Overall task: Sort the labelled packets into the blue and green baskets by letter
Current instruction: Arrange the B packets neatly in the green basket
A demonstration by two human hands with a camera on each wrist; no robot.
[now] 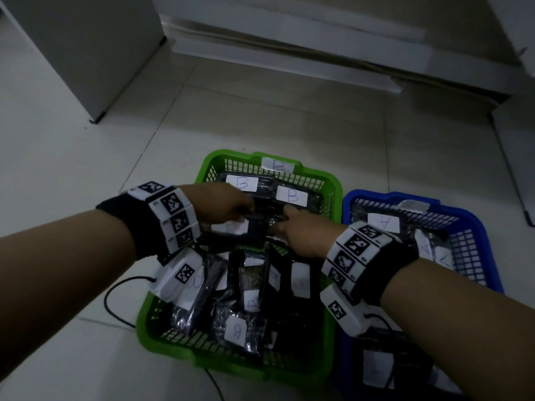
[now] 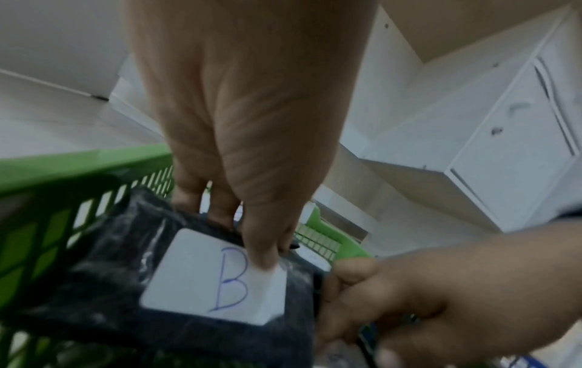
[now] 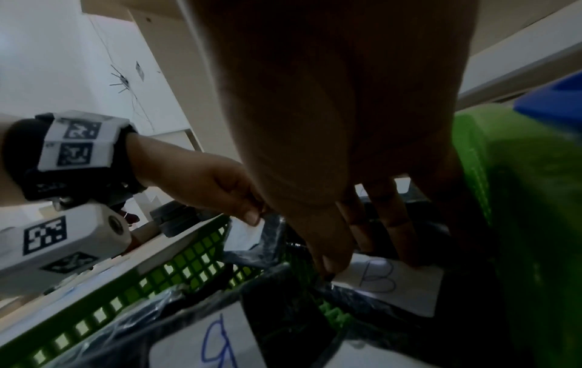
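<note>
head view: your left hand is over the middle of the far green basket, fingers curled round a dark packet with a white label; your right hand is just right of it, fingers down among the packets, grip hidden here
far green basket: tagged B on its far rim, two B packets lying flat at the far end
near green basket: closer to you than the far one, packed with dark packets
blue basket: right of the far green basket, A packets inside

left wrist view: your left hand has thumb on the B label and fingers behind the packet, so it's pinched; your right hand touches that packet's right edge, fingers curled, can't tell if it's gripping

right wrist view: your right hand has fingertips pressing on a B-labelled packet inside the green basket; grip unclear; your left hand pinches its packet's corner further left
</note>
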